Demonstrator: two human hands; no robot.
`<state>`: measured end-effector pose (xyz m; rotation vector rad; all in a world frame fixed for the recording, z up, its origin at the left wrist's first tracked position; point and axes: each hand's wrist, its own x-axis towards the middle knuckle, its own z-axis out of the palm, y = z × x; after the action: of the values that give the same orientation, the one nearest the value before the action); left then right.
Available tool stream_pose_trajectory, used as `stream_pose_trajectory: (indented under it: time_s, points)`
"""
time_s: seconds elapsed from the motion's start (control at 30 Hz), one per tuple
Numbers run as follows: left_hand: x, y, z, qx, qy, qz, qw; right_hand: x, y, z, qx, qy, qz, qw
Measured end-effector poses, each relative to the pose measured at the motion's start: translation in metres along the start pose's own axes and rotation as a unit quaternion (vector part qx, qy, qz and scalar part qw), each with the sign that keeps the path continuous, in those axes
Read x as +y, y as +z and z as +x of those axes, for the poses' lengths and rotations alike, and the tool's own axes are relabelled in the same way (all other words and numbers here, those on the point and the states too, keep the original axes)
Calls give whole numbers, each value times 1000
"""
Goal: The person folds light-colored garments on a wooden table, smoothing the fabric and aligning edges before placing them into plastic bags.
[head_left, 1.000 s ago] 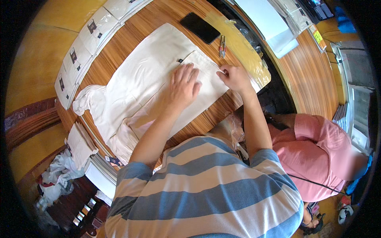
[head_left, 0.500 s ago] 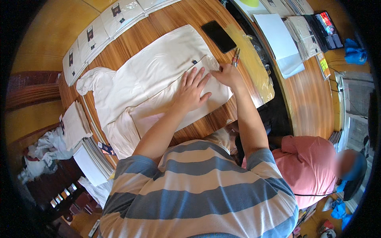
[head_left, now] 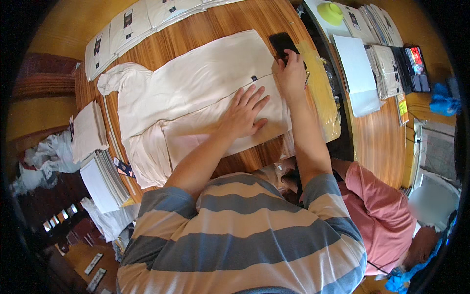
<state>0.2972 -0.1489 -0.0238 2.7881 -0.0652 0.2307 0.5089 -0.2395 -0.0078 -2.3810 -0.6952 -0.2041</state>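
A cream-white knit garment [head_left: 186,78] lies spread on the wooden table, its near side folded over in a long strip and a small dark label near its right end. My left hand [head_left: 245,112] presses flat on the folded strip with fingers spread. Just beyond the garment's right edge, my right hand [head_left: 293,73] reaches over the lower end of a black phone [head_left: 281,41], fingers apart and nothing visible in them. A pen-like object [head_left: 307,77] shows partly behind this hand.
Stacks of folded cream garments [head_left: 125,36] line the table's far edge. More folded garments [head_left: 90,132] sit at the left. On the right, a side table holds white sheets [head_left: 355,63], a green bowl [head_left: 330,13] and a lit screen [head_left: 417,63]. A person in pink [head_left: 377,210] sits close by.
My right hand has left the garment's right edge and moved away from me to the phone, opening from a pinch. My left hand stays flat on the garment. The view has shifted slightly.
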Motion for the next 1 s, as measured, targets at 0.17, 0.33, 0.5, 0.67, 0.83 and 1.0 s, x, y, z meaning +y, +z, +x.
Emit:
stream_pose_trajectory:
  time_s: [0.17,0.33,0.5,0.67,0.83,1.0]
  points:
    - [-10,-4,-5,-68,-2,-5,998,-32,1,-69,-10,-154,-18,988]
    - [-10,15,-30,93,-27,61,993,8,7,-131,-120,-180,-142,966]
    - [-7,-95,-191,195,-109,-163,961,-55,-13,-140,-65,-272,-72,957]
    - [-45,-130,-403,283,-444,-90,846,-215,13,-204,-322,-469,184,802]
    - [-79,-126,-466,113,-429,-46,895,-312,79,-288,-400,-655,87,635]
    - [-89,-108,-474,70,-407,-16,911,-314,97,-288,-468,-645,100,596]
